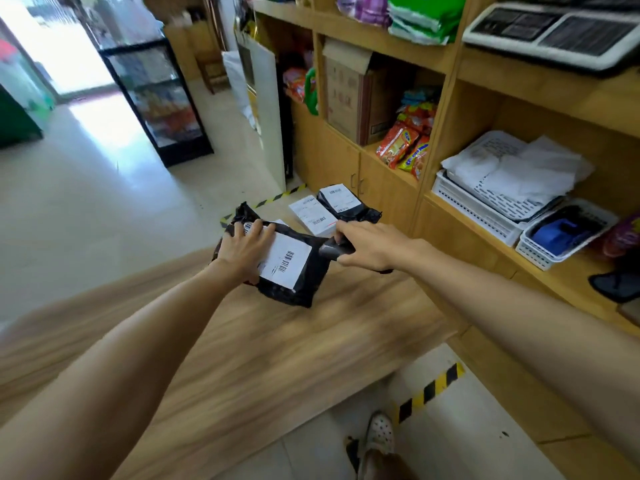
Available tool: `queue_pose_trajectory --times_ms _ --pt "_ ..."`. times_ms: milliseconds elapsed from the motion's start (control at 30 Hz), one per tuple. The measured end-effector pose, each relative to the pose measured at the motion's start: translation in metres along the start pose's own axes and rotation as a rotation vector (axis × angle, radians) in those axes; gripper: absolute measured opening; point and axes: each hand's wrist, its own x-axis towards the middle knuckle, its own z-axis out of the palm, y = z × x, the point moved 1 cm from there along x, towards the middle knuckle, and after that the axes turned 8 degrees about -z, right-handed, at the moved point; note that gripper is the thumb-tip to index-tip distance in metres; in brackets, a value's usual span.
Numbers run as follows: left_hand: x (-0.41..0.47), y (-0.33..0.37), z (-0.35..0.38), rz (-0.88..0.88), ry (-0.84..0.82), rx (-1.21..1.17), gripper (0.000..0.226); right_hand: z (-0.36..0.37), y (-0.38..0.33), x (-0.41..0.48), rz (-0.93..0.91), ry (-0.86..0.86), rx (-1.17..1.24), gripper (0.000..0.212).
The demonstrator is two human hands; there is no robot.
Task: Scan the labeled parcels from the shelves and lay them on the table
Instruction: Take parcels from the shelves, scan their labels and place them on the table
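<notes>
A black plastic parcel (294,271) with a white barcode label lies over the far part of the wooden table (263,348). My left hand (244,247) presses on its left end, fingers over the label's edge. My right hand (367,245) is closed around a dark grey handheld scanner (334,251), whose front end points at the parcel's label. Beyond them on the table lie a white parcel (313,214) and another black parcel (343,202), both label up. A further black parcel (244,214) shows partly behind my left hand.
Wooden shelves (450,67) stand to the right, holding snack packets (408,140), a cardboard box (349,98), white baskets (485,206) and a scale (554,32). A glass-door fridge (159,98) stands at the far left. Yellow-black tape (431,389) marks the floor near my shoe.
</notes>
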Motion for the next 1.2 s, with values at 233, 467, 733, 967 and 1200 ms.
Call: queue_pose_trajectory --times_ms 233,467,733,967,1200 --pt "-0.020 -0.046 -0.059 -0.150 0.145 0.045 0.117 -0.060 -0.055 -0.004 -0.222 0.050 -0.132 0.030" --pt "-0.025 -0.053 -0.096 -0.242 0.153 0.069 0.117 -0.105 -0.055 0.002 -0.331 0.011 -0.297 0.029" --pt "-0.019 -0.022 -0.113 -0.303 0.135 0.073 0.116 -0.120 -0.020 -0.019 -0.410 0.029 -0.356 0.027" --pt "-0.019 0.006 -0.117 -0.352 0.151 0.034 0.108 -0.126 0.011 -0.028 -0.434 0.031 -0.368 0.030" --pt "-0.045 0.017 -0.098 -0.392 0.140 0.067 0.102 -0.114 0.011 -0.023 -0.462 0.046 -0.332 0.038"
